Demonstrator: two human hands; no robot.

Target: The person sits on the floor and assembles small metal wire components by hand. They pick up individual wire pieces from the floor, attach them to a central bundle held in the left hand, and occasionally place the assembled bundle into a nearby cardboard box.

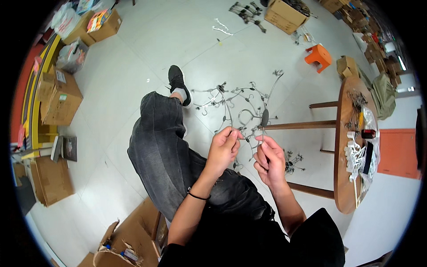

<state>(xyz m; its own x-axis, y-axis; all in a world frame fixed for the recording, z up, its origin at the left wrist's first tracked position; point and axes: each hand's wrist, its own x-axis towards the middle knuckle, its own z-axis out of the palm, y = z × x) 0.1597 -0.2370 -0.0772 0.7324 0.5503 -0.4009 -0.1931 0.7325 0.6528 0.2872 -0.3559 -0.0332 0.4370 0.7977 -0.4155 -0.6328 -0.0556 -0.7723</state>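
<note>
Both my hands are raised over my lap, close together. My left hand pinches the lower end of a thin curved metal rod, whose upper end carries a dark clip. My right hand pinches the lower arm of a metal clip hanger with a grey oval centre and an open hook. A clip sits at the far end of its upper arm. Whether anything small lies between my fingertips I cannot tell. Behind them, several similar clip hangers lie spread on the floor.
On my right stands a round-edged wooden table bearing clips, white plastic pieces and a clear bag. An orange stool and a carton are farther off. Cartons line the left; a torn box is at lower left.
</note>
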